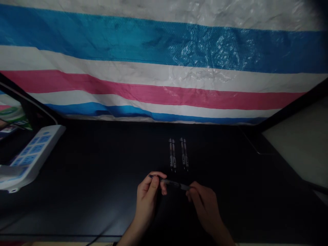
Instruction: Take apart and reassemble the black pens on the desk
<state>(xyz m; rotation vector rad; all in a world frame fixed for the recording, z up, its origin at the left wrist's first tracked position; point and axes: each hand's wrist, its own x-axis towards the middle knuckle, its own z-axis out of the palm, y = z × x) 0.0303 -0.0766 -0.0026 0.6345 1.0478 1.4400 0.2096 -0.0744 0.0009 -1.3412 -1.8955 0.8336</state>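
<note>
Near centre of the table (pixel 102 164), both hands are on one pen, pen 5 (pixel 172 183), which is held just above the dark top and lies roughly left to right.

Left hand (pixel 148 191): thumb and fingertips pinch the dark left end of pen 5. Right hand (pixel 202 201): fingers curled, pinching the right end. We cannot tell whether the cap is seated or partly drawn, as the light is low and the detail too small.

Progress, as we judge it from the layout: four pens are already set down just beyond the hands, all parallel, with their tips toward us. Pen 1 (pixel 170 153) and pen 2 (pixel 174 154) lie side by side as a left pair. Pen 3 (pixel 182 153) and pen 4 (pixel 186 154) form a right pair, with a small gap between the pairs. Pen 5 is not yet on the table. We see no other loose pens waiting anywhere.

Count:
- pens: 5 (4 laid, 1 in hand)
- hands: 2, both belonging to the same person
- power strip (pixel 33 153): 1, at the left edge, white with blue sockets
- striped tarp (pixel 164 92): 1, across the far side, in white, blue and pink bands
- cable (pixel 99 235): 1, at the near edge, by the left forearm

A green-and-white packet (pixel 12 114) sits at far left, partly cut off by the frame.
</note>
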